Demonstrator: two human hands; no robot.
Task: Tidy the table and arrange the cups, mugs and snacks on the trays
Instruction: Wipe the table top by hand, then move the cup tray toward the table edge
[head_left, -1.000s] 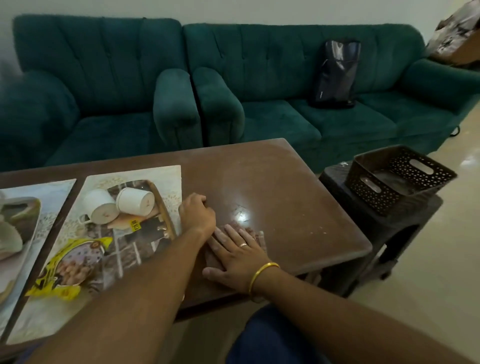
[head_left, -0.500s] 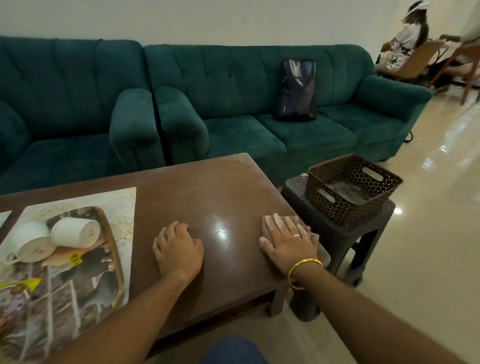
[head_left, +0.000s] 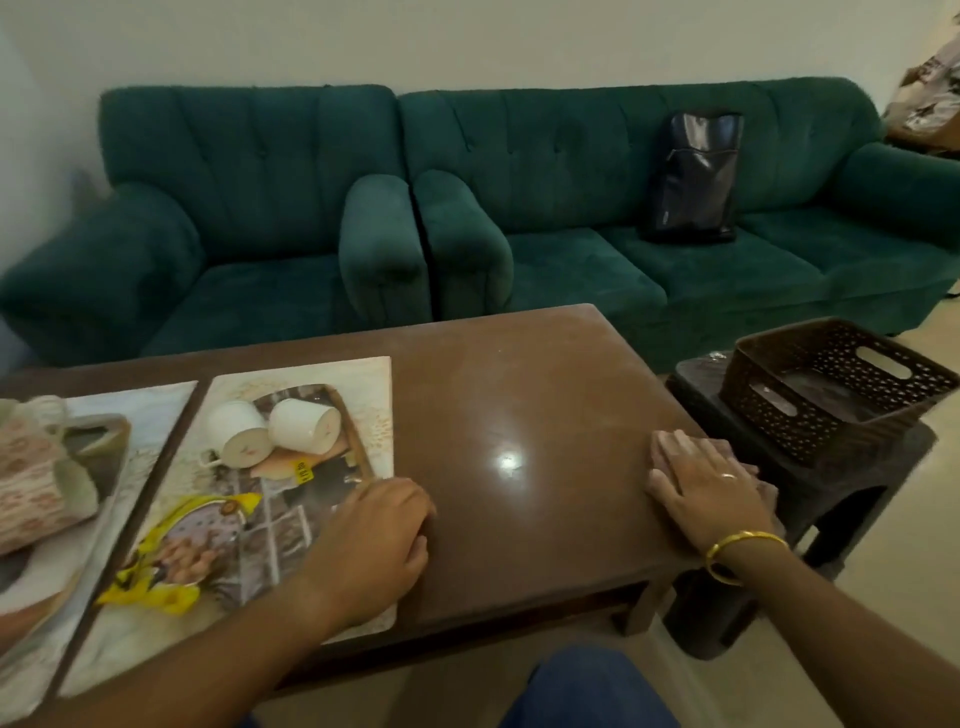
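At the table's right edge, my right hand lies flat, fingers straight, pressing a cloth onto the wood. My left hand is curled into a loose fist and rests on the right edge of the placemat. On that placemat sits a wooden-rimmed tray. Two white cups lie on their sides in the tray, touching. A yellow snack packet lies nearer me on the same placemat. Far left, a patterned mug sits on a second tray. Right of the table, a brown basket sits on a dark stool.
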